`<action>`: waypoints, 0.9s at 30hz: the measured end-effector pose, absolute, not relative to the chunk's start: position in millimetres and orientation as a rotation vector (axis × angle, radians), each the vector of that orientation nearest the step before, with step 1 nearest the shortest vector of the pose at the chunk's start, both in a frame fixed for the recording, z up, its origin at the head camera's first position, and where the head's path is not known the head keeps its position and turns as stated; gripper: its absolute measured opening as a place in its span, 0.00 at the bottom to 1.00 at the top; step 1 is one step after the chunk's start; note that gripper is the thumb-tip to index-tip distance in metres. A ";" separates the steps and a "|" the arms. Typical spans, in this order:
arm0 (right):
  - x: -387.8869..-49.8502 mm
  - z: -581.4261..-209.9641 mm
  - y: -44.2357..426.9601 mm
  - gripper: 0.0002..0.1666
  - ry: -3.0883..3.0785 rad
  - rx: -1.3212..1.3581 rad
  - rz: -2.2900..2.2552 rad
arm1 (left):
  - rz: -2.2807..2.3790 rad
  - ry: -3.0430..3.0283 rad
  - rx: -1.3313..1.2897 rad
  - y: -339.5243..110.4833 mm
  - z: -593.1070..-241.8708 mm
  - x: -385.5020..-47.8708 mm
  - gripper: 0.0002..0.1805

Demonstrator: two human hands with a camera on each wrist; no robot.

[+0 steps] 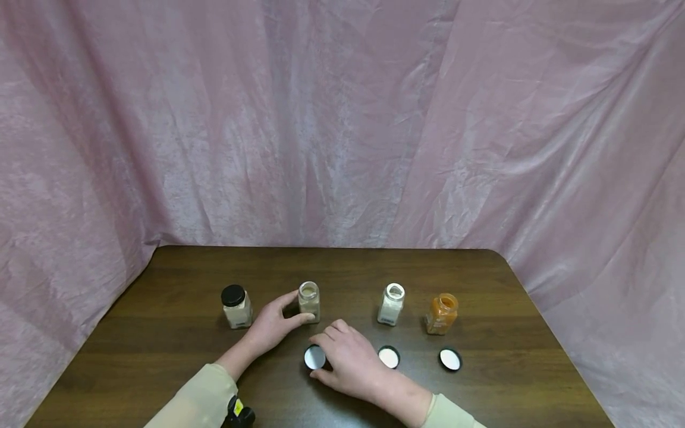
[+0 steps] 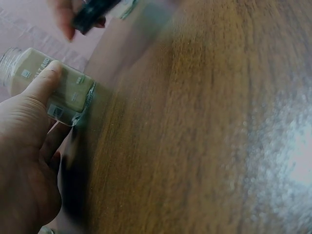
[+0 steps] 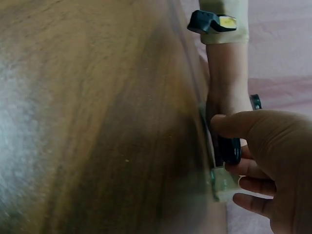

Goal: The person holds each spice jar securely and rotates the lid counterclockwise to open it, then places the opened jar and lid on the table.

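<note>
My left hand (image 1: 273, 326) grips an uncapped square glass spice jar (image 1: 310, 312) standing on the table, its thumb across the printed front. Pale beige powder (image 2: 73, 92) fills much of that jar in the left wrist view. My right hand (image 1: 353, 362) pinches a black jar lid (image 1: 314, 357) between thumb and fingers, in front of the jar. In the head view the lid's pale inner side faces up. The right wrist view shows the lid (image 3: 229, 149) edge-on, apart from the jar (image 3: 225, 184) behind it.
Left of the hands stands a jar with a black lid on (image 1: 235, 306). To the right are an open jar of white contents (image 1: 391, 306) and an open orange jar (image 1: 441, 315). Two lids, one nearer (image 1: 389, 356) and one farther right (image 1: 450, 359), lie on the wooden table (image 1: 508, 380).
</note>
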State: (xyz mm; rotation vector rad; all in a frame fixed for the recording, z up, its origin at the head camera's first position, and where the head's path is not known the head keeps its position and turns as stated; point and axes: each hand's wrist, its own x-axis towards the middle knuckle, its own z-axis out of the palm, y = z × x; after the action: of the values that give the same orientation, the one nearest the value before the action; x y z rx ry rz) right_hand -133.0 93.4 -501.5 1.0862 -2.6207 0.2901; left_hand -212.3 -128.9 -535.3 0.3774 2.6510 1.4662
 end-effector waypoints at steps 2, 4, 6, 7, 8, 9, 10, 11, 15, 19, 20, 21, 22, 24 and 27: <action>-132.0 -503.9 92.3 0.33 -2.638 1.079 0.294 | 1.468 2.650 0.373 -128.9 -536.0 -212.5 0.43; -131.3 -505.5 91.4 0.32 -2.652 1.078 0.311 | 1.471 2.651 0.375 -128.8 -536.7 -213.0 0.43; -131.0 -506.6 90.3 0.31 -2.662 1.078 0.318 | 1.471 2.656 0.379 -128.9 -537.1 -213.4 0.42; -131.2 -507.1 89.6 0.31 -2.668 1.077 0.321 | 1.470 2.659 0.381 -128.9 -537.3 -213.7 0.42; -131.3 -507.5 88.7 0.30 -2.675 1.075 0.321 | 1.470 2.662 0.380 -128.9 -537.2 -213.8 0.42; -131.5 -507.7 87.7 0.30 -2.681 1.071 0.321 | 1.466 2.664 0.383 -128.8 -537.2 -214.1 0.42; -132.0 -508.0 86.7 0.29 -2.684 1.065 0.315 | 1.462 2.668 0.380 -128.8 -537.1 -214.1 0.42; -132.5 -508.1 85.7 0.29 -2.687 1.060 0.309 | 1.459 2.669 0.376 -128.7 -536.8 -214.0 0.42; -133.9 -508.0 81.6 0.29 -2.698 1.040 0.297 | 1.446 2.668 0.367 -128.1 -535.5 -213.5 0.41; -135.3 -508.0 78.2 0.29 -2.706 1.028 0.295 | 1.450 2.667 0.362 -127.6 -533.8 -212.6 0.41; -135.8 -508.3 77.5 0.29 -2.708 1.025 0.296 | 1.453 2.667 0.361 -127.7 -533.7 -212.7 0.40; -136.2 -508.8 77.2 0.30 -2.712 1.022 0.298 | 1.456 2.667 0.362 -127.6 -533.9 -212.8 0.40; -136.8 -509.6 76.9 0.30 -2.716 1.017 0.297 | 1.458 2.667 0.364 -127.5 -534.4 -213.1 0.41; -137.7 -511.2 76.6 0.30 -2.724 1.012 0.299 | 1.460 2.666 0.364 -127.6 -535.1 -213.2 0.41; -138.5 -513.4 75.9 0.31 -2.730 1.005 0.302 | 1.467 2.662 0.365 -128.0 -536.3 -213.1 0.42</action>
State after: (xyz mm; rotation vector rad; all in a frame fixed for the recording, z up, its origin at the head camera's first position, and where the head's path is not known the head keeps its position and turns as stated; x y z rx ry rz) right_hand -138.5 75.9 -513.4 1.0045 -2.7296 0.3021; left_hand -213.1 -128.0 -536.3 0.3646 2.6618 1.4669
